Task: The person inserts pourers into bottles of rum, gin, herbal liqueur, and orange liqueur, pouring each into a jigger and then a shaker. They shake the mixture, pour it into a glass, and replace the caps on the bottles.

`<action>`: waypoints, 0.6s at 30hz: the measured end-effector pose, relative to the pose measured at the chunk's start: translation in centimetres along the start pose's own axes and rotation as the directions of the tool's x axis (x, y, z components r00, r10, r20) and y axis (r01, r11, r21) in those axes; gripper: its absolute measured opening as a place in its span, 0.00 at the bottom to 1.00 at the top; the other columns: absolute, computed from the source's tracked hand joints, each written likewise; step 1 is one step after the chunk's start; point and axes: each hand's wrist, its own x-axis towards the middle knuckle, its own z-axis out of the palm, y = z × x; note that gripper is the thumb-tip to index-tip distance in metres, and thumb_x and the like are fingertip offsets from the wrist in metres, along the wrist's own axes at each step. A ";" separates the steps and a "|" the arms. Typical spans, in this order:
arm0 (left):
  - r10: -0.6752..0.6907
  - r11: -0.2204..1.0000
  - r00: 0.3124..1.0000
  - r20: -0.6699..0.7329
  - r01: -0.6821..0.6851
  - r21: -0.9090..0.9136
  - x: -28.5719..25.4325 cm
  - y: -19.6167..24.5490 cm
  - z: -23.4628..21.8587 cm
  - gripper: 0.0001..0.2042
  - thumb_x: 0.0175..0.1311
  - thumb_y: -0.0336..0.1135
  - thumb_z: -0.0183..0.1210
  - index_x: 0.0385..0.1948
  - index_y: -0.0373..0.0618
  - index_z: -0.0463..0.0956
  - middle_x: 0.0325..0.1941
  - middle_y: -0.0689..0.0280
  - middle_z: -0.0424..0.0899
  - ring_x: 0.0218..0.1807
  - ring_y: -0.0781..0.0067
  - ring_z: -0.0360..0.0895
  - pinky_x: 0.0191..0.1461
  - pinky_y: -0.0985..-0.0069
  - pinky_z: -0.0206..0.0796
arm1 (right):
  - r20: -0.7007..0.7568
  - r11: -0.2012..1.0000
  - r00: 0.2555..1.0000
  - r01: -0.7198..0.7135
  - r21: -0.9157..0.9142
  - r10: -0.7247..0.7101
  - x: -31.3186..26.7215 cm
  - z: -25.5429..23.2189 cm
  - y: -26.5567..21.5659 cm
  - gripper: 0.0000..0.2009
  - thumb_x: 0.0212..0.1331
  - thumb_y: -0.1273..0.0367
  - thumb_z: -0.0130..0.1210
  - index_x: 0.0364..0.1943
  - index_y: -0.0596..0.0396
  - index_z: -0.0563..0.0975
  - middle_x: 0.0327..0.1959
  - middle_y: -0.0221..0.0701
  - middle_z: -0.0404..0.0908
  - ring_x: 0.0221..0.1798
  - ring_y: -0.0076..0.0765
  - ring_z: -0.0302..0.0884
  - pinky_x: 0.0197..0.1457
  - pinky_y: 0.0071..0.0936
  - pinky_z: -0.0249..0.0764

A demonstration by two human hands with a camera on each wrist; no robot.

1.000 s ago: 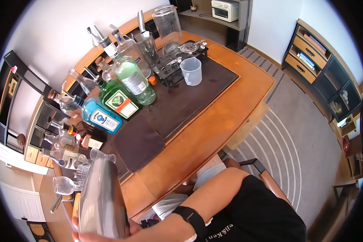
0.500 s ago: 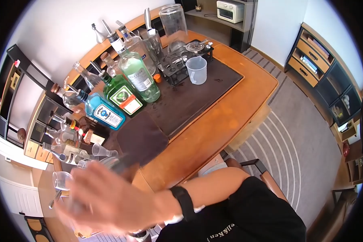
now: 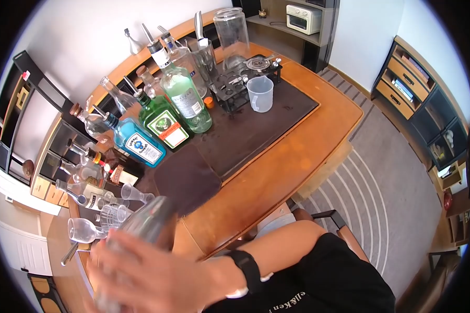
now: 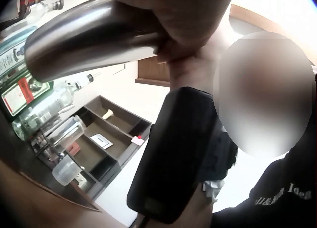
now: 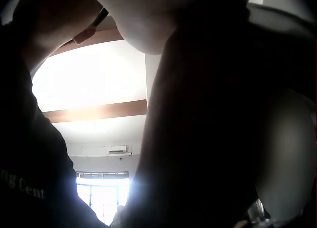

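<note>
A silvery metal cocktail shaker (image 3: 154, 216) is held at the lower left of the head view, tilted and blurred. My right hand (image 3: 154, 274) wraps over it, with a dark band on that wrist. In the left wrist view the shaker (image 4: 94, 42) points leftward toward the bottles, and my left hand (image 4: 178, 13) grips its near end. The right hand hides the left one in the head view. Behind the shaker lie a clear jigger-like cup (image 3: 136, 193) and a stemmed glass (image 3: 83, 229).
Several bottles line the table's far side, including a blue one (image 3: 138, 143) and a green one (image 3: 164, 125). A dark mat (image 3: 266, 130) carries a plastic measuring jug (image 3: 260, 94) and a black tool rack (image 3: 232, 91). A folded dark cloth (image 3: 188, 180) lies near the table edge.
The shaker stood larger and more upright a second ago; it now leans right and sits lower. My right hand has risen from the bottom edge and covers much of it.
</note>
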 end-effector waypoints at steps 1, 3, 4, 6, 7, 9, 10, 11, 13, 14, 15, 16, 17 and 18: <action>-0.003 1.000 1.000 0.006 0.003 0.001 0.0 0.1 -0.1 0.33 0.50 0.35 0.72 0.62 0.42 0.71 0.60 0.50 0.76 0.60 0.51 0.76 0.60 0.53 0.70 | -0.016 0.980 1.000 -0.019 0.200 0.022 0.9 -1.3 -1.3 0.27 0.57 0.60 0.64 0.58 0.59 0.71 0.52 0.47 0.72 0.60 0.57 0.73 0.64 0.64 0.71; -0.006 1.000 1.000 0.002 0.006 0.002 0.2 0.0 -0.3 0.33 0.50 0.35 0.72 0.61 0.42 0.71 0.60 0.50 0.76 0.60 0.51 0.76 0.60 0.53 0.70 | -0.277 0.996 0.960 0.069 0.061 -0.049 2.4 0.3 -3.0 0.14 0.62 0.63 0.58 0.43 0.62 0.78 0.46 0.45 0.78 0.55 0.54 0.78 0.58 0.65 0.75; -0.006 1.000 1.000 -0.005 0.006 0.003 0.2 -0.1 -0.4 0.33 0.50 0.35 0.72 0.61 0.42 0.71 0.59 0.50 0.76 0.60 0.51 0.76 0.60 0.53 0.70 | -0.116 0.995 0.988 0.096 -0.036 -0.099 2.0 -0.5 -2.1 0.18 0.60 0.63 0.61 0.48 0.61 0.76 0.47 0.46 0.76 0.56 0.54 0.76 0.59 0.63 0.74; 0.002 1.000 1.000 0.002 -0.002 -0.001 0.2 0.1 -0.4 0.33 0.50 0.35 0.72 0.61 0.42 0.71 0.59 0.50 0.76 0.60 0.50 0.76 0.60 0.53 0.70 | 0.216 0.956 0.957 0.232 -0.182 -0.191 1.9 -2.8 0.2 0.27 0.56 0.61 0.65 0.58 0.57 0.72 0.51 0.46 0.73 0.57 0.55 0.74 0.61 0.59 0.71; 0.005 1.000 1.000 0.006 -0.005 -0.001 0.2 0.2 -0.2 0.33 0.50 0.35 0.72 0.61 0.42 0.72 0.59 0.50 0.76 0.60 0.50 0.76 0.60 0.53 0.70 | 0.094 0.999 0.995 -0.016 -0.030 0.019 1.5 -0.9 1.0 0.27 0.55 0.62 0.66 0.58 0.56 0.73 0.50 0.45 0.74 0.54 0.54 0.74 0.57 0.55 0.72; 0.004 1.000 1.000 0.005 -0.004 -0.004 0.1 0.2 -0.2 0.33 0.49 0.35 0.72 0.61 0.42 0.72 0.59 0.50 0.76 0.60 0.50 0.76 0.59 0.53 0.70 | 0.147 0.922 0.931 -0.355 0.158 0.333 0.6 0.1 2.8 0.27 0.54 0.66 0.67 0.60 0.55 0.74 0.49 0.42 0.74 0.54 0.52 0.75 0.55 0.49 0.74; 0.008 1.000 1.000 0.001 -0.008 -0.003 0.2 0.1 -0.2 0.33 0.49 0.35 0.72 0.61 0.42 0.72 0.59 0.50 0.76 0.60 0.50 0.76 0.59 0.53 0.70 | 0.119 0.954 0.961 -0.265 0.143 0.249 0.6 0.1 2.4 0.26 0.56 0.65 0.65 0.60 0.56 0.73 0.50 0.45 0.74 0.56 0.55 0.74 0.56 0.54 0.74; 0.008 1.000 1.000 0.000 -0.008 -0.007 0.1 0.1 -0.3 0.33 0.49 0.35 0.72 0.61 0.42 0.72 0.59 0.50 0.76 0.60 0.50 0.76 0.59 0.53 0.70 | 0.092 0.977 0.982 -0.174 0.125 0.163 0.5 -0.2 1.4 0.25 0.58 0.65 0.63 0.60 0.56 0.72 0.52 0.48 0.73 0.59 0.57 0.74 0.58 0.59 0.73; 0.000 1.000 1.000 -0.004 0.000 -0.004 0.1 0.1 -0.5 0.33 0.49 0.35 0.72 0.61 0.42 0.72 0.59 0.50 0.76 0.60 0.50 0.76 0.59 0.53 0.70 | -0.008 0.995 1.000 -0.013 0.100 0.013 0.1 -0.3 -0.7 0.20 0.61 0.64 0.60 0.55 0.56 0.72 0.52 0.50 0.74 0.59 0.59 0.74 0.58 0.65 0.73; -0.001 1.000 1.000 -0.002 0.001 0.000 0.2 0.1 -0.7 0.33 0.49 0.35 0.72 0.61 0.42 0.72 0.59 0.50 0.76 0.60 0.50 0.76 0.59 0.53 0.70 | -0.084 0.995 0.995 0.065 0.082 -0.058 0.0 0.0 -1.7 0.17 0.62 0.64 0.59 0.51 0.56 0.74 0.50 0.48 0.75 0.57 0.59 0.75 0.56 0.65 0.74; -0.001 1.000 1.000 0.000 0.001 0.001 0.4 0.2 -0.7 0.33 0.49 0.35 0.72 0.61 0.42 0.72 0.59 0.51 0.76 0.59 0.50 0.76 0.59 0.53 0.70 | -0.253 0.990 0.961 0.130 0.060 -0.111 0.6 1.2 -2.4 0.11 0.64 0.64 0.57 0.41 0.57 0.77 0.46 0.46 0.78 0.54 0.56 0.78 0.55 0.65 0.76; 0.002 1.000 1.000 -0.009 -0.002 0.003 0.4 0.2 -0.7 0.33 0.49 0.35 0.72 0.61 0.42 0.72 0.59 0.51 0.76 0.59 0.50 0.76 0.59 0.53 0.69 | -0.268 0.992 0.959 0.112 0.061 -0.092 0.6 1.6 -2.2 0.11 0.64 0.64 0.57 0.40 0.58 0.78 0.46 0.45 0.79 0.55 0.54 0.78 0.55 0.64 0.77; 0.006 1.000 1.000 0.003 -0.006 -0.002 0.5 0.3 -0.6 0.33 0.48 0.35 0.72 0.60 0.42 0.72 0.59 0.51 0.76 0.59 0.50 0.76 0.59 0.53 0.69 | -0.283 0.994 0.956 0.095 0.062 -0.073 0.6 1.9 -2.1 0.11 0.64 0.63 0.57 0.39 0.58 0.79 0.47 0.44 0.79 0.55 0.53 0.79 0.56 0.64 0.77; 0.010 1.000 1.000 0.003 -0.010 -0.001 0.6 0.3 -0.7 0.33 0.48 0.35 0.72 0.60 0.42 0.72 0.59 0.51 0.76 0.59 0.50 0.76 0.59 0.53 0.69 | -0.142 0.996 0.990 -0.006 0.084 0.018 0.3 1.1 -0.4 0.15 0.61 0.62 0.59 0.46 0.58 0.78 0.50 0.44 0.78 0.58 0.52 0.77 0.59 0.62 0.76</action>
